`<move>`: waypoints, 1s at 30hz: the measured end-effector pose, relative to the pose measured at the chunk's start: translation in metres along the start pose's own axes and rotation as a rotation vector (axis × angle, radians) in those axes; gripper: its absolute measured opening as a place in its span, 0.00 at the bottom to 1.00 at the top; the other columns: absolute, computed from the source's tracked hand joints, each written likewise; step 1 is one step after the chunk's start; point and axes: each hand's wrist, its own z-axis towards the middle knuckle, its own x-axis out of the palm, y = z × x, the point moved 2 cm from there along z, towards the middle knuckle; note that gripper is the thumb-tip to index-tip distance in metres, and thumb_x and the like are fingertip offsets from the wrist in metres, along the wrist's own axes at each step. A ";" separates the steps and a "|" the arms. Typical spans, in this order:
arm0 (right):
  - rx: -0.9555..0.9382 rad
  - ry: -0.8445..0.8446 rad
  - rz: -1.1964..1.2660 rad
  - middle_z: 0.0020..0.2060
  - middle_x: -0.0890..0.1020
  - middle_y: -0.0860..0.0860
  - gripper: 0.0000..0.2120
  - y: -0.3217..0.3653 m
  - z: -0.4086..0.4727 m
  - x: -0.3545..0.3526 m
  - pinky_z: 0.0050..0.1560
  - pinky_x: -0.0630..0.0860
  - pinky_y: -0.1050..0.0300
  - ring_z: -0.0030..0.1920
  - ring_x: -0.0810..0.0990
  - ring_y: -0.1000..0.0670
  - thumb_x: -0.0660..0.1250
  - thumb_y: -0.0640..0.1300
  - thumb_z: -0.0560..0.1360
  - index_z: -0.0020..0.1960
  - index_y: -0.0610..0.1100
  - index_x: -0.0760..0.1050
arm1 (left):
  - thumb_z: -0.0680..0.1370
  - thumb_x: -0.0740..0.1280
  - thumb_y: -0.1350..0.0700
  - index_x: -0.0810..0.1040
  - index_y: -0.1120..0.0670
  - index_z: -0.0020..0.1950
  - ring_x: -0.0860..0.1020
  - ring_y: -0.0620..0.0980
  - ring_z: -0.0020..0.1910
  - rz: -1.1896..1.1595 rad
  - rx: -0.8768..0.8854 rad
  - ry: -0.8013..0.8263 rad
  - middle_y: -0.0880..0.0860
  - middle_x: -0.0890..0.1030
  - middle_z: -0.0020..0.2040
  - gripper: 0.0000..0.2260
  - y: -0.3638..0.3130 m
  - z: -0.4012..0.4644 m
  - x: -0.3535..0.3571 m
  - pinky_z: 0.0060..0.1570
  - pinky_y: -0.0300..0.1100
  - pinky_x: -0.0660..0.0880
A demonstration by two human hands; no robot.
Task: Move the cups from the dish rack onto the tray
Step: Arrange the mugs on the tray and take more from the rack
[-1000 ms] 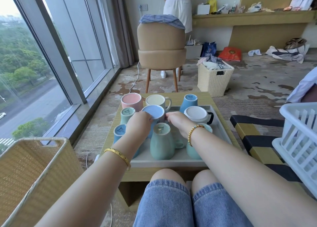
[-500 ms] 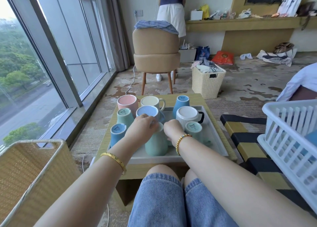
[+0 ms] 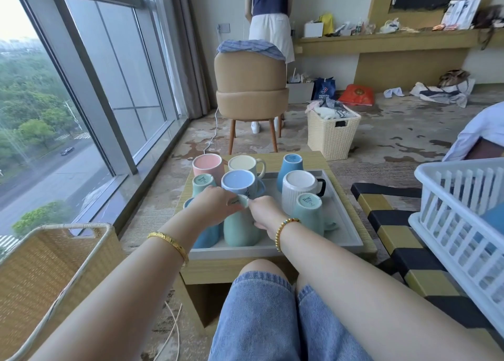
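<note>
Head | both grips grasp green cup [image 3: 240, 229] | grey tray [image 3: 346, 224], wooden table [image 3: 272, 270] | window left, stained carpet

Cups [image 3: 301, 190] crowd the tray [image 3: 345, 219]; its right strip lies open.

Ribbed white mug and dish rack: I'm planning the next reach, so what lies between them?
In the head view, past the ribbed white mug come the tray rim, a strip of table, then the black-and-yellow striped seat under the dish rack.

The left hand [image 3: 215, 206] hides most of a blue cup [image 3: 207, 235]; the dish rack [image 3: 463, 224] is cut off at right.
</note>
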 end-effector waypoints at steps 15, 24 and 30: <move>0.001 -0.030 -0.004 0.51 0.76 0.41 0.17 -0.030 -0.019 0.023 0.48 0.68 0.58 0.48 0.72 0.46 0.51 0.32 0.76 0.60 0.36 0.73 | 0.73 0.69 0.51 0.75 0.57 0.50 0.70 0.51 0.42 0.073 -0.013 0.034 0.56 0.78 0.48 0.11 -0.003 0.003 0.001 0.34 0.41 0.62; -0.024 0.002 -0.030 0.53 0.76 0.41 0.19 -0.030 -0.019 0.022 0.50 0.69 0.57 0.48 0.71 0.45 0.51 0.32 0.75 0.62 0.36 0.71 | 0.73 0.69 0.48 0.75 0.56 0.57 0.74 0.54 0.47 0.054 -0.094 0.012 0.56 0.79 0.53 0.17 -0.003 0.006 0.007 0.41 0.42 0.68; -0.012 -0.012 -0.011 0.48 0.71 0.45 0.19 -0.030 -0.020 0.027 0.48 0.66 0.58 0.46 0.69 0.47 0.51 0.32 0.75 0.63 0.38 0.70 | 0.74 0.68 0.48 0.68 0.52 0.70 0.74 0.56 0.62 -0.038 -0.089 -0.005 0.54 0.76 0.65 0.26 0.002 0.001 0.012 0.56 0.45 0.71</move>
